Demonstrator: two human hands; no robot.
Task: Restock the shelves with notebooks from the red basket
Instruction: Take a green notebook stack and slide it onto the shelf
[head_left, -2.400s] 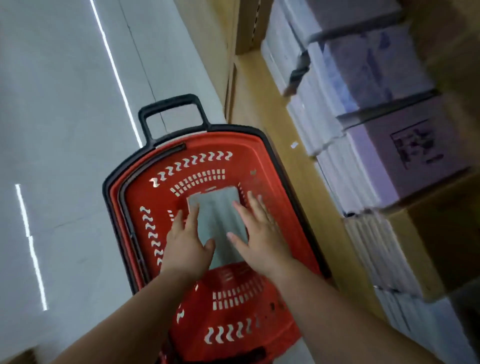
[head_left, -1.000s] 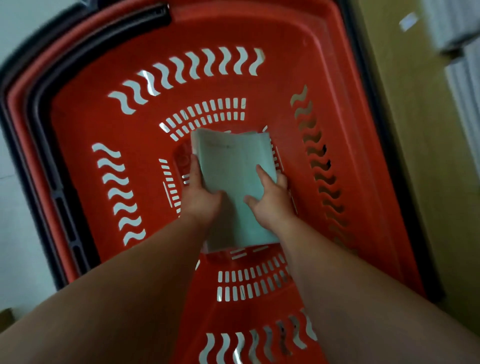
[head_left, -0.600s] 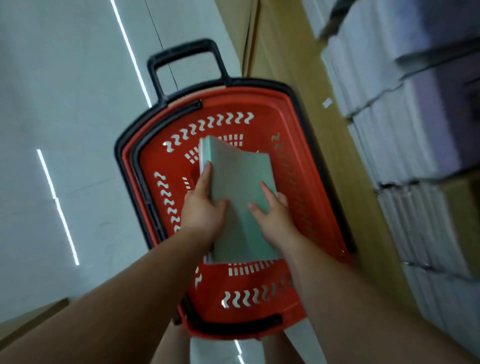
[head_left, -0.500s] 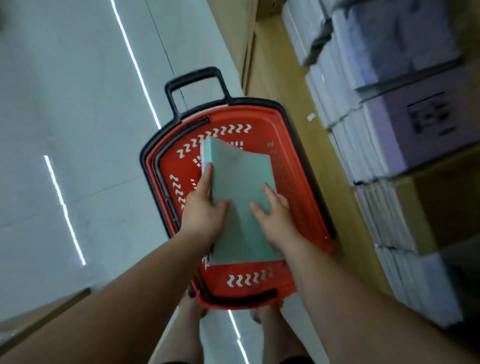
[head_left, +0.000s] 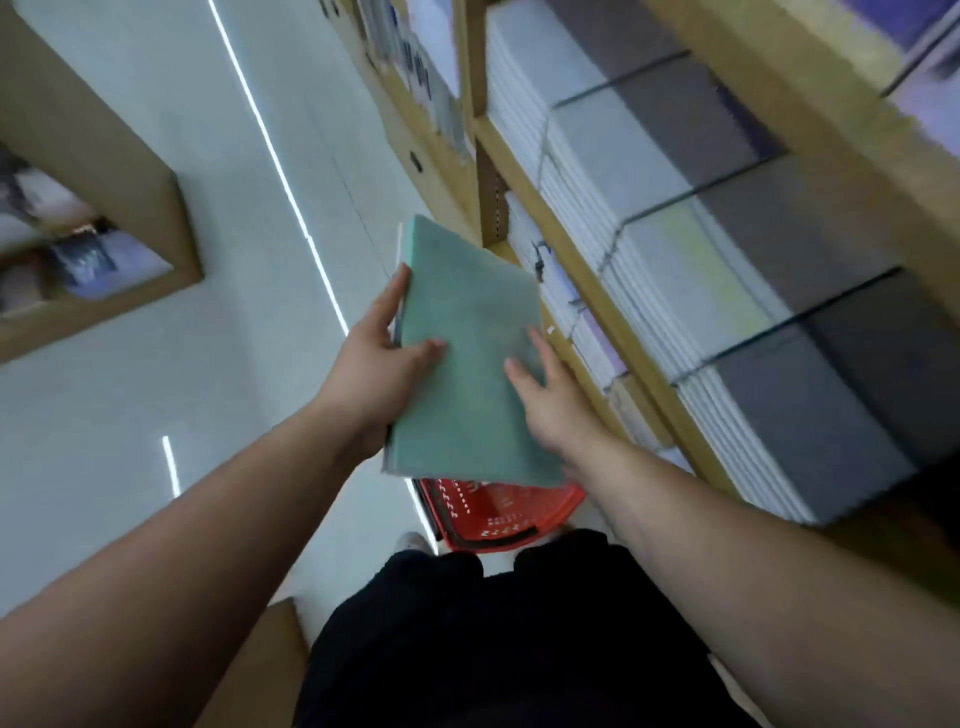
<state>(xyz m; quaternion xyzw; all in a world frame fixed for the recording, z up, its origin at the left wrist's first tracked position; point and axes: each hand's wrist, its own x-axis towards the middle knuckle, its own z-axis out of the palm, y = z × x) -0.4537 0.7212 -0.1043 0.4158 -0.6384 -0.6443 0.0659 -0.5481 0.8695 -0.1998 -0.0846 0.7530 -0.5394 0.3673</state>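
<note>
I hold a stack of green notebooks (head_left: 467, 364) in front of me with both hands, high above the floor. My left hand (head_left: 382, 364) grips its left edge, thumb on the cover and fingers along the side. My right hand (head_left: 550, 400) grips the right edge, thumb on top and fingers underneath. The red basket (head_left: 498, 514) stands on the floor below, mostly hidden by the stack and my legs. The wooden shelf (head_left: 582, 270) with stacked notebooks (head_left: 727, 312) runs along the right, close to the green stack.
Clear dividers (head_left: 691, 192) split the shelf stacks into sections. A second wooden display unit (head_left: 130, 218) stands across the pale tiled aisle (head_left: 208, 364) at left. A cardboard box corner (head_left: 270, 654) sits by my left leg.
I have stood up and lifted the green stack out of the basket to shelf height. The view has swung up from the basket to the aisle and shelves.
</note>
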